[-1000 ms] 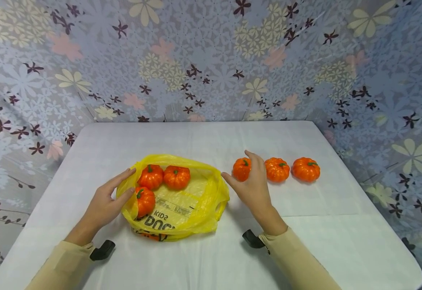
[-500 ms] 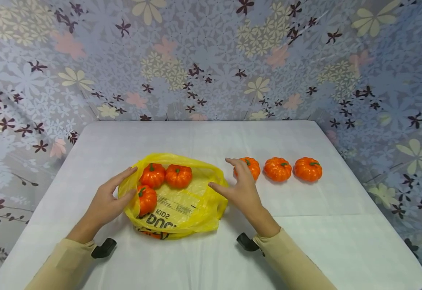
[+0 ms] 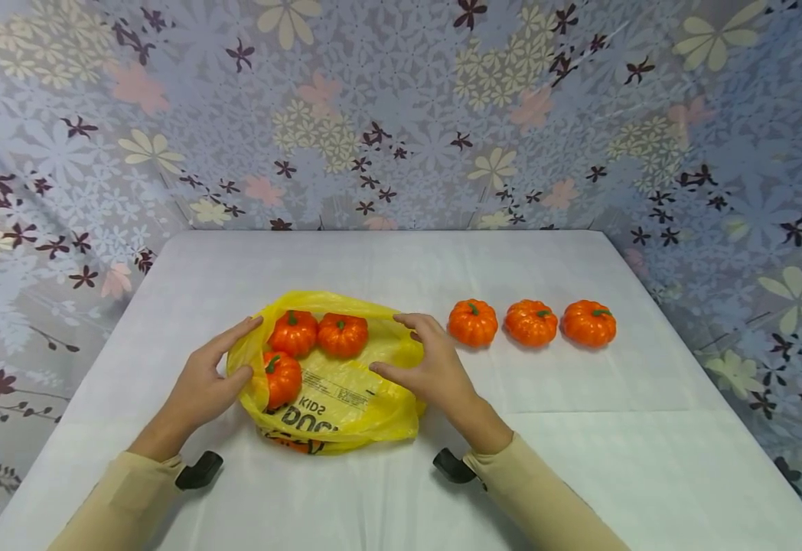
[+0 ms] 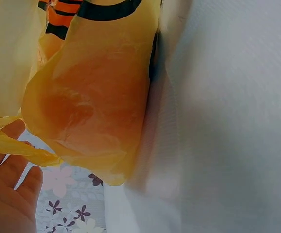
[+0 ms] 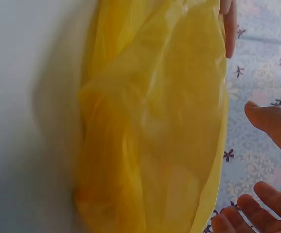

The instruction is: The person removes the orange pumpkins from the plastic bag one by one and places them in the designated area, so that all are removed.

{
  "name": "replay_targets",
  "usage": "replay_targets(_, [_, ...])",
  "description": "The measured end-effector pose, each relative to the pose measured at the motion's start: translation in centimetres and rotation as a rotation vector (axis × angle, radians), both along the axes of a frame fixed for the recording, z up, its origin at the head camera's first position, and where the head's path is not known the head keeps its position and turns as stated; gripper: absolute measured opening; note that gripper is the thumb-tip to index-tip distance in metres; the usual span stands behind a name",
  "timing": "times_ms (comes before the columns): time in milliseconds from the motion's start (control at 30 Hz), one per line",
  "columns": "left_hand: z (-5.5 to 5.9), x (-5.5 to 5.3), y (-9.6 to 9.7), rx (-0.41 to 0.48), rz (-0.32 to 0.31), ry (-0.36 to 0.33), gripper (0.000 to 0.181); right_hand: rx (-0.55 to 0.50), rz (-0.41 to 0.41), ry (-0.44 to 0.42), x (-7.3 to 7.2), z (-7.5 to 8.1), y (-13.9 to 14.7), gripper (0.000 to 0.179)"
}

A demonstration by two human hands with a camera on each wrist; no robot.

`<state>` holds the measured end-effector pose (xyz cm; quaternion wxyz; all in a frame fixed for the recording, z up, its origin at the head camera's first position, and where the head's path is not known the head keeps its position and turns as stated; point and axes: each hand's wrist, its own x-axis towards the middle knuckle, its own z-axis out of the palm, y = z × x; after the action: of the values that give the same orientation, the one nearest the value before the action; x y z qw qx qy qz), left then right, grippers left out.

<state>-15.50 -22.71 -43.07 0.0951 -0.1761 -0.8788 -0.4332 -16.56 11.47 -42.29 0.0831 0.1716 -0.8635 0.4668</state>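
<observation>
- Having the yellow bag (image 3: 380, 430) lying on the white table (image 3: 580, 459) between both hands, with its mouth facing up and its long axis running roughly from the left hand (image 3: 204, 383) to the right hand (image 3: 435, 367).
- Touching the bag's left rim with the left hand, with fingers loosely extended and thumb set apart; leaving unclear any nipping of the film.
- Holding nothing in the right hand; arching its spread fingers and thumb over the bag's right side, with the thumb pointing inward across the mouth; leaving unclear any contact with the rim.
- Showing a far-left pumpkin (image 3: 294, 333), a far-middle pumpkin (image 3: 343, 334) and a near-left pumpkin (image 3: 282, 380) sitting inside the bag, all to the left of the right fingers and mostly closer to the left hand.
- Showing an outside pumpkin (image 3: 473, 323) resting on the table beyond the back of the right hand, outside its fingers.
- Continuing that row rightward with a second (image 3: 531, 322) and a third (image 3: 589, 323) loose pumpkin, well apart from the left hand; making the right hand the nearer one.
</observation>
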Motion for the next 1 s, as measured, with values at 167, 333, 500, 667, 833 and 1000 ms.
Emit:
replay_targets(167, [0.0, 0.0, 0.0, -0.002, 0.005, -0.007, 0.064, -0.016, 0.04, -0.015, 0.2, 0.0, -0.8, 0.074])
replay_targets(333, [0.0, 0.0, 0.0, 0.005, 0.002, -0.002, 0.064, -0.024, 0.087, -0.023, 0.3, -0.1, -1.7, 0.074])
replay_targets(500, [-0.1, 0.0, -0.1, 0.003, 0.001, 0.001, 0.063, -0.045, 0.149, -0.048, 0.3, -0.2, -2.9, 0.076])
replay_targets(667, [-0.1, 0.0, -0.1, -0.002, 0.004, 0.002, 0.063, -0.04, 0.186, -0.088, 0.3, -0.3, -4.1, 0.077])
replay_targets(833, [-0.1, 0.0, -0.1, 0.0, 0.005, -0.005, 0.063, -0.031, 0.191, -0.126, 0.2, -0.3, -5.1, 0.078])
replay_targets(1000, [0.0, 0.1, -0.2, 0.012, 0.004, -0.01, 0.063, -0.007, 0.208, -0.146, -0.1, -0.7, -5.9, 0.08])
